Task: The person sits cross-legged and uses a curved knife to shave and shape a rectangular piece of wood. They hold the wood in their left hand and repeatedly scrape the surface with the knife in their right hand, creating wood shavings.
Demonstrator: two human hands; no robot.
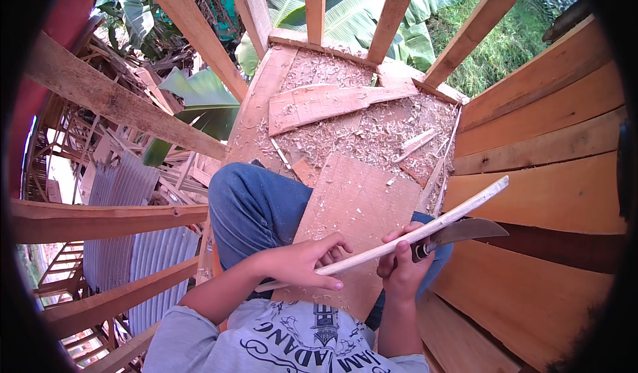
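A long, pale whittled wooden stick (452,221) slants across my lap, rising to the right. My right hand (402,267) is closed around the dark handle of a knife (465,231), its broad curved blade pointing right just below the stick. The thumb and fingertips of that hand also press on the stick from both sides. My left hand (307,263) lies loosely over the stick's lower part, thumb stretched out and fingers half bent and apart. The stick's lower end shows under my left wrist. A flat wooden board (365,193) rests across my lap beneath both hands.
Wood shavings (319,144) cover the floor ahead, around a tapered plank (325,107) and small offcuts (417,145). Stacked boards (531,190) wall the right side. Open wooden rails (119,221) stand at the left, above corrugated metal sheets (156,260). Large leaves (339,7) hang beyond the posts.
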